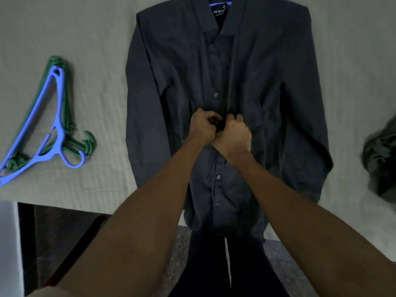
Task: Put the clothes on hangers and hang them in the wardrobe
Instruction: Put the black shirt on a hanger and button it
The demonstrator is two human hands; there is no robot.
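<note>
Both hands (220,130) on dark shirt (252,86) placket, mid-front; fingers curled.

A shirt (235,86) lies flat on the bed (90,39), collar at the far side and hem hanging over the near edge. Both hands meet on its front placket, about midway down: the left hand (202,125) just left of the button line, the right hand (232,136) just right of it, touching each other. A stack of hangers (54,118) lies on the bed well left of the shirt. At the right edge sits what may be a bundled garment (381,163), blurred.
</note>
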